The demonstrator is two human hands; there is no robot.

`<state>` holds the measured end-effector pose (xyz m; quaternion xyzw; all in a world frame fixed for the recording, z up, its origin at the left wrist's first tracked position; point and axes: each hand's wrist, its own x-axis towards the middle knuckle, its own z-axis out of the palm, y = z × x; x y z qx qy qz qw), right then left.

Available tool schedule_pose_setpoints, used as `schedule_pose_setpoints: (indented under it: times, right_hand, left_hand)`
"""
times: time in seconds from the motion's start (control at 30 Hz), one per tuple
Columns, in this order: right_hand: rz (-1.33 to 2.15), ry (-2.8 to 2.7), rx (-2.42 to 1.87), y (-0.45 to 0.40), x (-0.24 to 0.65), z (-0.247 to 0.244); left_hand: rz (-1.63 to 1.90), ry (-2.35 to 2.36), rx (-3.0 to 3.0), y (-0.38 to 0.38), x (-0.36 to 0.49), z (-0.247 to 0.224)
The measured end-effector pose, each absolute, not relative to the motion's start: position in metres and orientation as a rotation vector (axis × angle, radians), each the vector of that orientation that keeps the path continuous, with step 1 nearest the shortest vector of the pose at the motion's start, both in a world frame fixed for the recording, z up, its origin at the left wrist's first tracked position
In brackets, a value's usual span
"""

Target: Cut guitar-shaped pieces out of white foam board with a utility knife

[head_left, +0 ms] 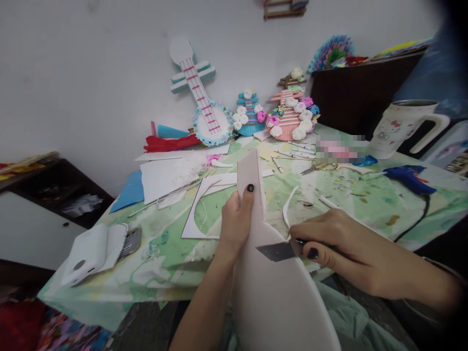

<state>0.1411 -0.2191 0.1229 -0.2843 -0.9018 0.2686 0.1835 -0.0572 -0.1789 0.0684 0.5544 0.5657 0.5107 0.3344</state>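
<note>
A white foam board [278, 302], cut with a narrow neck and a wide rounded body, stands tilted over the table's near edge. My left hand [237, 217] is closed round its neck, the thumb lying on the front face. In my right hand [340, 251] a dark, flat cutter blade [276, 251] is pinched between thumb and fingers. The blade lies across the board's right edge, just below where the neck widens. Beside the right fingertips, a thin curved white foam strip [288, 207] rests near the board's edge.
Foam offcuts [190, 219] lie left of the board. Scissors [321, 166], markers [278, 165], a blue glue gun [411, 179] and a handled cup [402, 129] stand or lie on the right. Decorated foam instruments [212, 122] lean against the wall. A white case [87, 253] sits front left.
</note>
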Motion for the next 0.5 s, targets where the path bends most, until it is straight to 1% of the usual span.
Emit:
schedule_pose_setpoints:
  times: [0.33,0.5]
  right_hand:
    - [0.745,-2.521,-0.875,-0.215,0.147,0.109]
    - [0.699,-2.481,-0.901,-0.211,0.151,0.115]
  left_hand:
    - [1.393,1.393,1.425,-0.183,-0.056,0.076]
    - [1.345,1.452,1.458,-0.180,-0.057,0.075]
